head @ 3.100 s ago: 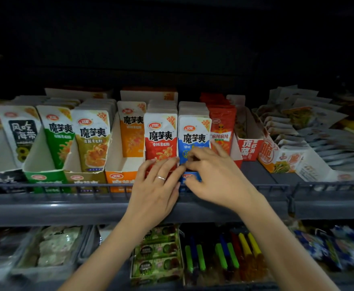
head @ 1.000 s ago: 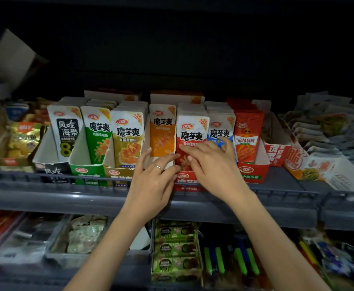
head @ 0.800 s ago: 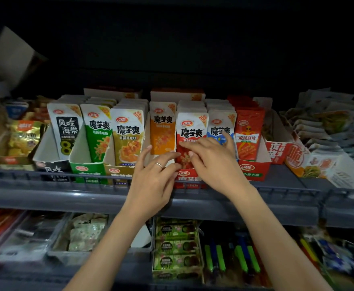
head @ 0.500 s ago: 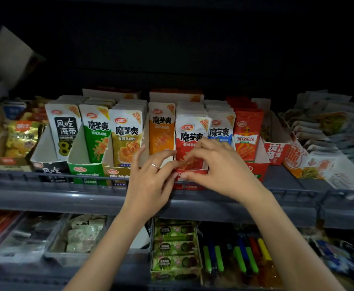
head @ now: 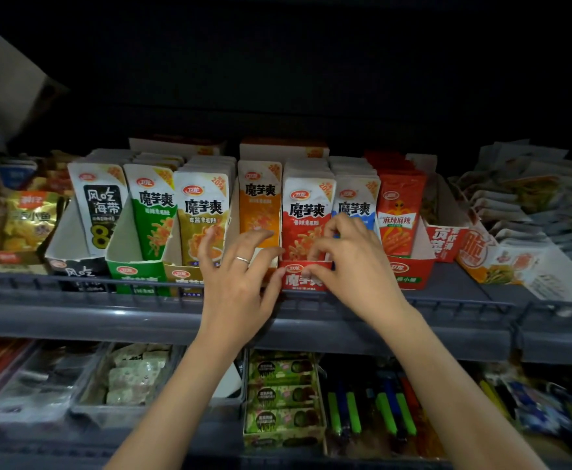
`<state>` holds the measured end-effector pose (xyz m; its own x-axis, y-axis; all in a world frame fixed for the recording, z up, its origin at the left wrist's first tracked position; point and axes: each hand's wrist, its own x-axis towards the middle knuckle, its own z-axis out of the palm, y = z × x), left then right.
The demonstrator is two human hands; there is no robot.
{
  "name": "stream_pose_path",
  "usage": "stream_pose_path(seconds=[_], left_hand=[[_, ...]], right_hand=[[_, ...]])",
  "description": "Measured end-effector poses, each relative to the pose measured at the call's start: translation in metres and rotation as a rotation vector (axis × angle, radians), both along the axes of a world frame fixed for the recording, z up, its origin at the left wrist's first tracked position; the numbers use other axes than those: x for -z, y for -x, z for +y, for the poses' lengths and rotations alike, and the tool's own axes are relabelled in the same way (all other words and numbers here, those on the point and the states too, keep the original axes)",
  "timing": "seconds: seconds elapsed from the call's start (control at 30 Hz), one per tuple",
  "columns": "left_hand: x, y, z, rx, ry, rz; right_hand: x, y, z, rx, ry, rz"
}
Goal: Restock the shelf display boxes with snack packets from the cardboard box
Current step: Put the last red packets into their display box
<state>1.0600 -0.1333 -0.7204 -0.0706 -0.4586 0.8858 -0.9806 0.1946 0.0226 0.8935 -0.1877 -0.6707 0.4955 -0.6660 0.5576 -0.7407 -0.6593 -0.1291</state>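
A row of display boxes with upright snack packets stands on the grey shelf (head: 108, 310). My right hand (head: 349, 262) pinches the front lip of the red display box (head: 294, 282), thumb outside and fingers over the lip against the red packets (head: 306, 208). My left hand (head: 240, 276), a ring on one finger, hovers with spread fingers in front of the orange packets (head: 259, 195) and holds nothing. Blue packets (head: 355, 198) stand just right of the red ones, partly hidden by my right hand. A cardboard flap (head: 10, 79) shows at the upper left.
Left of my hands stand yellow (head: 203, 212), green (head: 152, 205) and black-and-white (head: 100, 205) packets in their boxes. A red-orange packet box (head: 400, 212) and loose piles of packets (head: 532, 198) are at the right. The lower shelf holds green boxes (head: 281, 395), coloured tubes (head: 372, 412) and clear trays (head: 132, 378).
Both hands went from the blue box to the red one. My right hand dropped from the red packets' fronts to the box's front lip; my left fingers spread wider.
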Motion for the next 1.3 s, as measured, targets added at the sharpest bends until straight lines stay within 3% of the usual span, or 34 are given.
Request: stream_pose_path(seconds=[0.2,0.4,0.6,0.8,0.9,0.97,1.07,1.23,1.3], left_hand=[[0.0,-0.006,0.002,-0.026,-0.025,0.0],[-0.002,-0.014,0.006,-0.053,-0.053,-0.015],[-0.006,-0.027,0.012,-0.029,-0.094,-0.056],[-0.013,-0.048,0.02,-0.021,-0.144,-0.088],[-0.015,-0.057,0.025,-0.014,-0.153,-0.079],[-0.016,-0.058,0.025,0.01,-0.141,-0.085],[-0.013,-0.055,0.024,0.01,-0.108,-0.111],[-0.007,-0.051,0.017,-0.028,-0.122,-0.048],[-0.008,-0.053,0.015,-0.011,-0.134,-0.035]], right_hand=[[-0.001,0.0,-0.006,0.118,-0.124,-0.047],[-0.013,0.019,-0.015,0.002,-0.359,-0.031],[-0.005,0.017,-0.018,-0.016,-0.331,-0.15],[-0.01,0.012,-0.005,0.101,-0.245,-0.008],[-0.006,-0.004,0.019,0.225,0.042,0.097],[-0.001,-0.024,0.044,0.134,0.142,-0.001],[0.009,-0.044,0.061,-0.076,0.127,-0.054],[-0.01,-0.038,0.044,-0.133,0.0,-0.269],[-0.028,-0.04,0.031,-0.133,-0.082,-0.23]])
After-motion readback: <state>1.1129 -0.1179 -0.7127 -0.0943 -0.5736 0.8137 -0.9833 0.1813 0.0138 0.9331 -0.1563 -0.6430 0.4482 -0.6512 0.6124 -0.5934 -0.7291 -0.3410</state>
